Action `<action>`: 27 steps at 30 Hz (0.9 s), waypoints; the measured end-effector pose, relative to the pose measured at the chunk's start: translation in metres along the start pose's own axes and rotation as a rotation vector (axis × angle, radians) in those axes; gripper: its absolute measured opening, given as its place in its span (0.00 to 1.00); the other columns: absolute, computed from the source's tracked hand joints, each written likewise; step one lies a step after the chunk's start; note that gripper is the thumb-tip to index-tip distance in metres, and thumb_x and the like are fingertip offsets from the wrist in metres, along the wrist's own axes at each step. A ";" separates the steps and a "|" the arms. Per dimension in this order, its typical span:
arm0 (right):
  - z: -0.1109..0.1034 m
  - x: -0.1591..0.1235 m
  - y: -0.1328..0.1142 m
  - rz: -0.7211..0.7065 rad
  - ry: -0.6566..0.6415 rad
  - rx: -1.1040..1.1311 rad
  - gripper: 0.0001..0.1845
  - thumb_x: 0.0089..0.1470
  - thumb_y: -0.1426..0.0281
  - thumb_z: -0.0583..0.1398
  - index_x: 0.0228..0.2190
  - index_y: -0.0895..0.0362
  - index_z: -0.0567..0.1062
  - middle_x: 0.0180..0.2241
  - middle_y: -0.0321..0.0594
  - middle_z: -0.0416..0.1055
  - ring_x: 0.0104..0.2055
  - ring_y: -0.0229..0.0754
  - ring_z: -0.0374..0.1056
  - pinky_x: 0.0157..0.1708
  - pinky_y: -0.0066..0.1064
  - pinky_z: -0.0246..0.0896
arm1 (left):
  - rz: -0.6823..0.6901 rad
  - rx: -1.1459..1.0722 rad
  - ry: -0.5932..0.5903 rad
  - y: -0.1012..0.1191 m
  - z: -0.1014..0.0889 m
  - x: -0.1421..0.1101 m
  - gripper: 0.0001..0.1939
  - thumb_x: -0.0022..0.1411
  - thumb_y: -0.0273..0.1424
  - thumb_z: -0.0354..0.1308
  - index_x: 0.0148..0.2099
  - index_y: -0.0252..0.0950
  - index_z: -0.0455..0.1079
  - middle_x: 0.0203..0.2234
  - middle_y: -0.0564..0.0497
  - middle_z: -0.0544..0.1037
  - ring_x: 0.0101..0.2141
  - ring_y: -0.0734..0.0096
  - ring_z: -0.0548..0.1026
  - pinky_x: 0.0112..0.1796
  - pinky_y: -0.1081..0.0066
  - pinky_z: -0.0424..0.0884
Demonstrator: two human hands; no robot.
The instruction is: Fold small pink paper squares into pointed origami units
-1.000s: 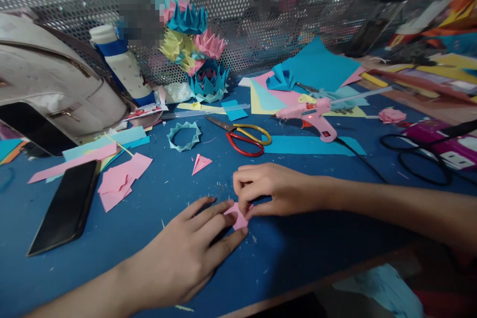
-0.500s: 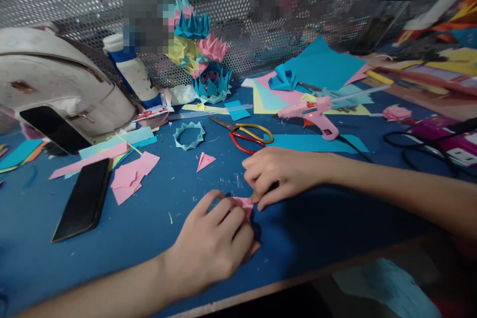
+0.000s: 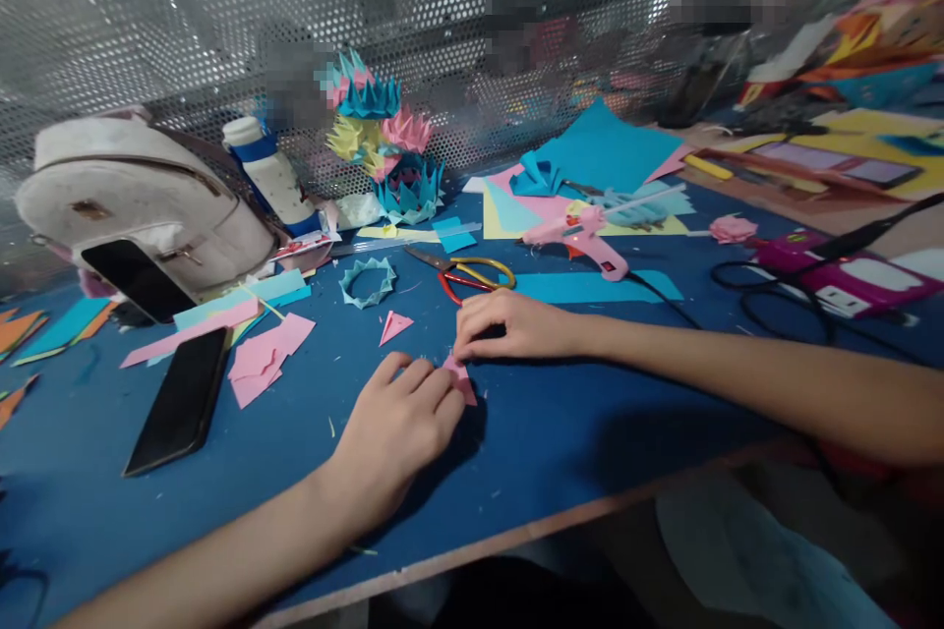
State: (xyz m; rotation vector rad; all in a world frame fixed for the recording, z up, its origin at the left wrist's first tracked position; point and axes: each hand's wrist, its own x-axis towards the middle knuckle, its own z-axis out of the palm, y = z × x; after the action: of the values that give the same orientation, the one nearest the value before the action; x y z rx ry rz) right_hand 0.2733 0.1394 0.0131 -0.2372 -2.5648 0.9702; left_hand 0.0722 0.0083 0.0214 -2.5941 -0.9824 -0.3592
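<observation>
A small piece of pink paper lies on the blue table between my hands, partly covered by fingers. My right hand pinches its upper end, thumb and fingertips together. From the left, my left hand has curled fingers closed on the paper's edge; its thumb is hidden. Just beyond is a small folded pink paper triangle. A light blue zigzag paper ring sits behind that. Scissors with red and yellow handles lie right behind my right hand.
A pink glue gun rests near a blue paper strip. On the left are a phone, pink scraps and a white backpack. Folded paper flowers stand at the back. Cables run beside a magenta power strip.
Both hands have shifted a little away from the table's front edge, still at the pink paper. Less of the paper shows at the left hand's near side. The view has turned slightly.
</observation>
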 end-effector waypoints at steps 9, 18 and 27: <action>0.009 -0.003 -0.009 0.250 0.010 -0.260 0.08 0.59 0.65 0.65 0.33 0.57 0.77 0.33 0.36 0.75 0.40 0.40 0.68 0.35 0.29 0.56 | 0.119 -0.083 0.096 -0.013 0.012 -0.015 0.18 0.77 0.22 0.40 0.49 0.29 0.73 0.37 0.47 0.80 0.40 0.66 0.77 0.46 0.62 0.68; 0.020 -0.006 -0.013 0.247 0.050 -0.267 0.04 0.61 0.69 0.63 0.34 0.56 0.78 0.33 0.36 0.76 0.39 0.39 0.68 0.37 0.28 0.58 | -0.066 -0.107 0.029 0.012 0.007 -0.032 0.25 0.78 0.42 0.43 0.58 0.29 0.72 0.50 0.45 0.79 0.50 0.58 0.74 0.54 0.57 0.61; 0.028 -0.013 -0.006 0.036 0.145 -0.384 0.08 0.65 0.69 0.59 0.36 0.57 0.78 0.36 0.37 0.76 0.39 0.36 0.67 0.39 0.28 0.59 | -0.077 -0.044 -0.007 0.009 0.005 -0.039 0.34 0.72 0.55 0.45 0.59 0.31 0.73 0.50 0.43 0.79 0.50 0.57 0.71 0.59 0.57 0.51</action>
State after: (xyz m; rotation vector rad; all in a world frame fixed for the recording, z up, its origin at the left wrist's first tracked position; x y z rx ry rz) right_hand 0.2736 0.1146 -0.0060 -0.4414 -2.5969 0.4441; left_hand 0.0506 -0.0193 0.0011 -2.6041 -1.0910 -0.3956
